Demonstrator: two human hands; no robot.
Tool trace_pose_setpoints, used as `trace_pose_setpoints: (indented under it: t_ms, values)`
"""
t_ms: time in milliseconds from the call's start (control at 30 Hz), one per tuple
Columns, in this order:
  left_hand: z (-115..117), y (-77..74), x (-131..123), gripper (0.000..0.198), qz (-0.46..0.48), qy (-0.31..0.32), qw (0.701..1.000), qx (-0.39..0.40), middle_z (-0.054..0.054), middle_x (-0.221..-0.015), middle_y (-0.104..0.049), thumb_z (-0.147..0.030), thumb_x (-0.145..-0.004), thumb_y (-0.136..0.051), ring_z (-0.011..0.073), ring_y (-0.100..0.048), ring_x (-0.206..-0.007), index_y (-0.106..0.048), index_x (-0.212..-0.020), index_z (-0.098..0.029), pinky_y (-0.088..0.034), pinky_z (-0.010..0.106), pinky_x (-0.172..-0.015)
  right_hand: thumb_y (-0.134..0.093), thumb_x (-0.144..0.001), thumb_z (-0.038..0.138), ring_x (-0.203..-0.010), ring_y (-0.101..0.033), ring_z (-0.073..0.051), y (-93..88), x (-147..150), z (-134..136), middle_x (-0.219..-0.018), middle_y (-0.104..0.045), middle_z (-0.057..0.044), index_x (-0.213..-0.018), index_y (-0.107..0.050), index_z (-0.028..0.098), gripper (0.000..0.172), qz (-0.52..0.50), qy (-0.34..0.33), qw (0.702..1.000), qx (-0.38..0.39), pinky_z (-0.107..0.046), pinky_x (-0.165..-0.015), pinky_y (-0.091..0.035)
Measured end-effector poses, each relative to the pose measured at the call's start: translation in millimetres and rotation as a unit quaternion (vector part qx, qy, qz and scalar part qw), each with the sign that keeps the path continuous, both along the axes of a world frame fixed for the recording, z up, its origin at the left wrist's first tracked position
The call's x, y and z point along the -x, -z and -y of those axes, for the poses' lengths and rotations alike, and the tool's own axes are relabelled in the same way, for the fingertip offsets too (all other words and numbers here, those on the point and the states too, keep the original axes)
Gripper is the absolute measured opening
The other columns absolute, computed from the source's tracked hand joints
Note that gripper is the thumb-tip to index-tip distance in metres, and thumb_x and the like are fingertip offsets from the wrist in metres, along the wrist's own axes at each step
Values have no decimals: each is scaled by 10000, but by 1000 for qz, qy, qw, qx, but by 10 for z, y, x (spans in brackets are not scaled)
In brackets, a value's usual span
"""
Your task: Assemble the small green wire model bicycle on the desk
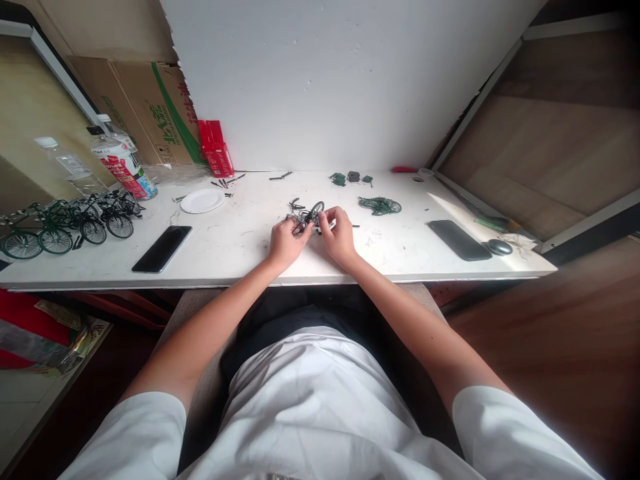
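Near the middle of the white table, both my hands are closed around a small black model bicycle (315,212) whose spoked wheel stands up between them. My left hand (289,241) grips its frame from the left. My right hand (339,235) pinches at the wheel's right side with thumb and fingers. Small black parts (296,204) lie just behind my left hand, partly hidden by it. A cluster of green bicycle parts with a wheel (380,206) lies to the right of my right hand.
Several model bicycles (93,230) stand at the left, near bottles (125,167) and a phone (163,249). A white paper plate (203,201) and red box (216,148) are further back. Green pieces (339,179) lie at the back; another dark phone (460,240) lies right.
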State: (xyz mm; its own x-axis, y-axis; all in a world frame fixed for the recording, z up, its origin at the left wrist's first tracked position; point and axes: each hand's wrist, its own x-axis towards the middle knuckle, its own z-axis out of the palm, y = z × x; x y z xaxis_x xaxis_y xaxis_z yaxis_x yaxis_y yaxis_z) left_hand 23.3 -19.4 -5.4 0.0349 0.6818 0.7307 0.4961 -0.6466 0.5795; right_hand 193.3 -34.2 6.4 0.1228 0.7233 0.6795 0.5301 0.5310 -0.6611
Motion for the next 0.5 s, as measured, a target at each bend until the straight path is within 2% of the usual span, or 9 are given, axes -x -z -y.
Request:
trace_pose_setpoints:
  t_ms: [167,333,500]
  values:
    - [14,-12,-10,313,-2,-1,1000,-14,74,-754,-781,-452,-939,-789,205,-720,-700,-705,-772,-201,-545,319,-697,-308,-1149,720,-849,-583,-261,8,-9,1,-814,-641,-57,-800,-534,268,613,4,-1,1000,21,-426,-823,-437]
    - [4,-7,-9,346,5,0,1000,-8,72,-733,-771,-471,-924,-810,202,-704,-674,-685,-742,-204,-536,322,-671,-476,-1079,782,-891,-606,-257,24,4,-8,-917,-677,-58,-916,-558,267,546,-14,4,1000,2,-422,-831,-467]
    - [-15,15,-2,342,7,3,1000,-7,68,-722,-765,-449,-921,-811,200,-704,-669,-670,-730,-203,-528,322,-672,-449,-1100,762,-872,-595,-251,43,0,-35,-858,-661,-47,-862,-529,271,552,1,6,1000,-4,-414,-822,-469]
